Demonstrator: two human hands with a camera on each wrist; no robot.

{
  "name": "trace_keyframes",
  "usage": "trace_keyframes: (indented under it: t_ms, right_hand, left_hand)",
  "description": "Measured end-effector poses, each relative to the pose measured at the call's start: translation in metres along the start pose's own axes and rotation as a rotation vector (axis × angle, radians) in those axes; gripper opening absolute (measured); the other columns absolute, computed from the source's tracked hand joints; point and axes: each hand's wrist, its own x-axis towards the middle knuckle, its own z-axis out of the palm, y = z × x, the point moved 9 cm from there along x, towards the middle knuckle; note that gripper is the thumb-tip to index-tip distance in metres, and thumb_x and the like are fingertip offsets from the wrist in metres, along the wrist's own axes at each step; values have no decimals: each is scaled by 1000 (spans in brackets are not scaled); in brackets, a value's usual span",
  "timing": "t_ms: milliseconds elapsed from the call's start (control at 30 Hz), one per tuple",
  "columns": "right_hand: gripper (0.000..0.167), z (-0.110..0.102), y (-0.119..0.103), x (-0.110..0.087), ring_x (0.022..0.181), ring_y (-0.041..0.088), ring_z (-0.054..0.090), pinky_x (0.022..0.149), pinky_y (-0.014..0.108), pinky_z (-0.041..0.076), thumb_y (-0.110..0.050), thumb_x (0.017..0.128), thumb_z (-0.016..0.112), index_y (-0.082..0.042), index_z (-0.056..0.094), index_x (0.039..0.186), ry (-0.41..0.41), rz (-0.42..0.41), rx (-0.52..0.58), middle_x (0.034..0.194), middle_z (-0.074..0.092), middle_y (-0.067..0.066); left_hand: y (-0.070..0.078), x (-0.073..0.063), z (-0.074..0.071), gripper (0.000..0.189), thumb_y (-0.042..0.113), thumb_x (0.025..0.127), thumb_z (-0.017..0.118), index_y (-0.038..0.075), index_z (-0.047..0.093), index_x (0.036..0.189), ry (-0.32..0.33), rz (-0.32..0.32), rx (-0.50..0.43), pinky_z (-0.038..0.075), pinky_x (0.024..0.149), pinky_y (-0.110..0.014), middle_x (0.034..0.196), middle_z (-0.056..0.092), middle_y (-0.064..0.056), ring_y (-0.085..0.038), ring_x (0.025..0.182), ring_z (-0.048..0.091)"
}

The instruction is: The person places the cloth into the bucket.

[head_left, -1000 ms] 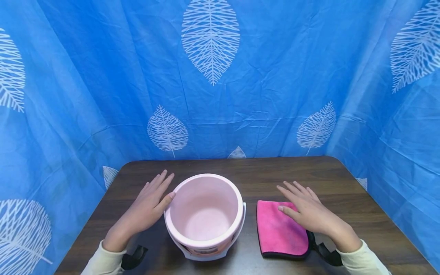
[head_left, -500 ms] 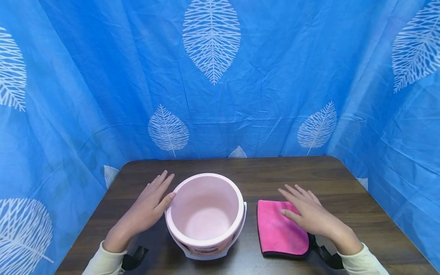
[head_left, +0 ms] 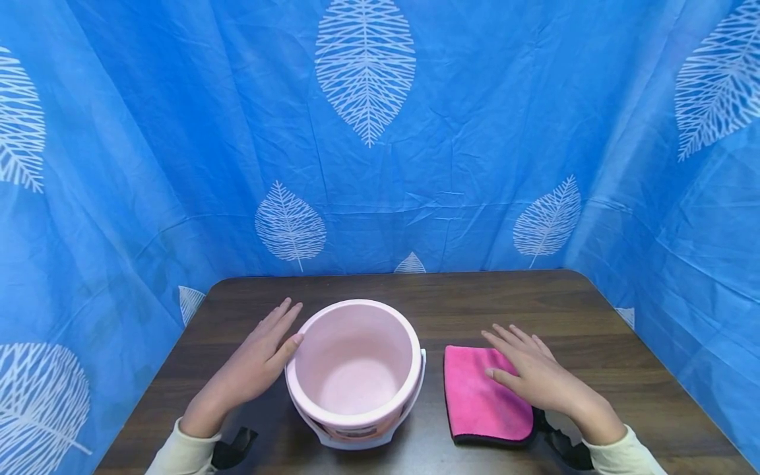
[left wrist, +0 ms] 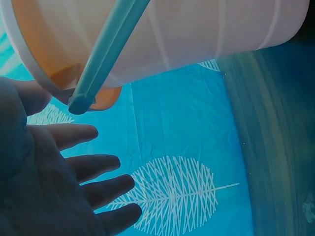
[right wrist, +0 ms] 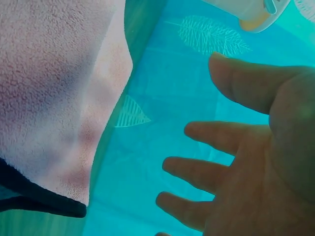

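A pale pink bucket point(head_left: 354, 419) stands upright on the table, its white handle point(head_left: 423, 373) lowered against the outside. Beside it on the left, my left hand point(head_left: 252, 366) has its fingers straight and spread, the thumb tip right at the bucket rim. In the left wrist view, the handle point(left wrist: 110, 54) crosses the bucket's wall, above the outstretched fingers point(left wrist: 106, 187). My right hand point(head_left: 537, 376) hovers palm down over a folded pink cloth point(head_left: 483, 409) with black edging, partly covering it in the head view. The right wrist view shows these fingers point(right wrist: 197, 172) apart from the cloth point(right wrist: 54, 88).
The dark wood-grain table point(head_left: 451, 303) has rounded far corners. A blue curtain point(head_left: 451, 165) with white leaf prints surrounds it at the back and sides. Black straps point(head_left: 234, 448) hang under both wrists.
My right hand has dropped slightly toward the cloth. The left fingertips have shifted down a little. Bucket and cloth stay in place.
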Motion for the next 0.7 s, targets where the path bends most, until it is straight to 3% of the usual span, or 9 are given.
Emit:
trace_keyframes:
  t_ms: [700]
  right_hand:
    - [61, 12, 9, -4, 140, 57, 30, 105, 79, 20, -32, 96, 70, -2, 53, 146, -36, 22, -23, 151, 43, 28]
  left_hand:
    - [-5, 0, 8, 61, 41, 108, 44, 5, 36, 157, 2, -11, -55, 21, 111, -72, 164, 23, -22, -47, 150, 19]
